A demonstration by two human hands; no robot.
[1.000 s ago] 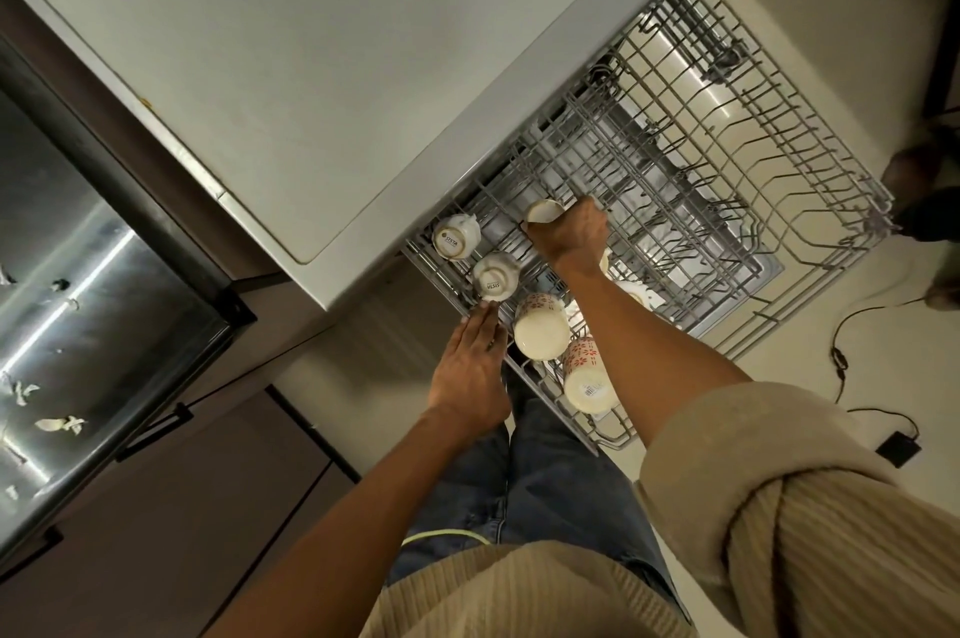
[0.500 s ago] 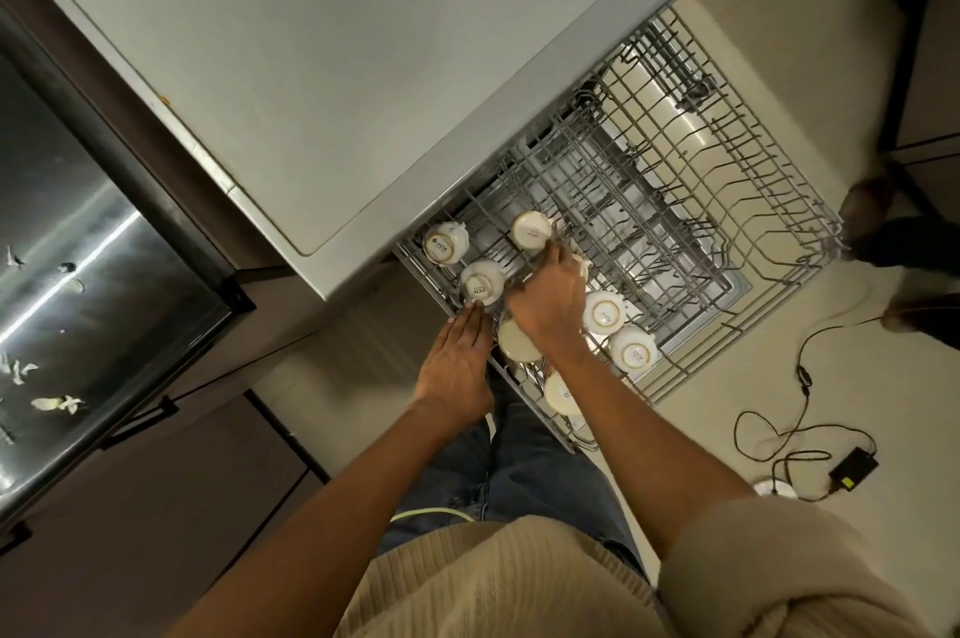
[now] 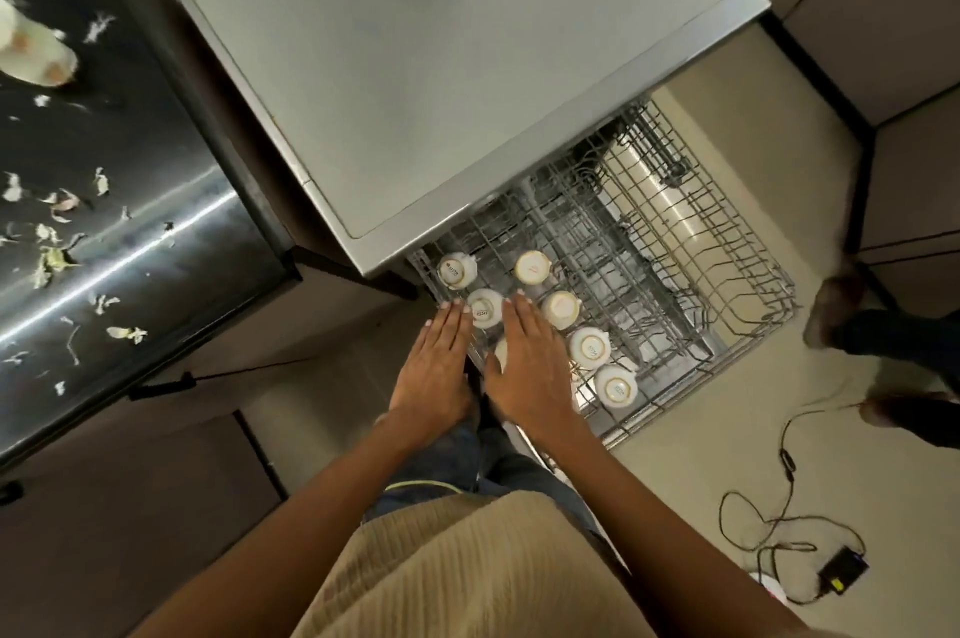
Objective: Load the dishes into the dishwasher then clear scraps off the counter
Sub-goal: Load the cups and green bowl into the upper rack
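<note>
Cups (image 3: 589,349): 6 white ones counted plainly, all upside down in the near-left corner of the pulled-out upper rack (image 3: 727,273) of the dishwasher (image 3: 441,65); a 7th pale shape shows between our hands and we cannot tell what it is.

Step in hand, as we judge it: sliding the loaded rack back in. To do it well we would press evenly on the rack's front rail with both palms, keep the push level and slow so the inverted cups do not rattle or tip off their tines, and keep our knuckles clear of the dishwasher's edge as the rack runs under it.

Left hand (image 3: 434,372): flat, fingers (image 3: 449,320) straight and together, gripping nothing; tips at the rack's front-left corner, just beside the second cup (image 3: 485,307), which sits between the 2 hands.

Right hand (image 3: 530,372): likewise flat and spread, holding nothing; fingertips reach over the front rail, near the second cup on 1 side and a third cup (image 3: 560,309) on the other. Whether the palm touches the rail we cannot tell.

Remaining cups: 2 in the back row, 2 to the right of the right hand, all apart from the fingers.

Scraps (image 3: 52,260): pale peelings scattered on the steel tabletop (image 3: 156,232) at far left, well apart from both hands, not yet cleared. 1 pale cup-like item (image 3: 34,47) lies on its side there, blurred.
</note>
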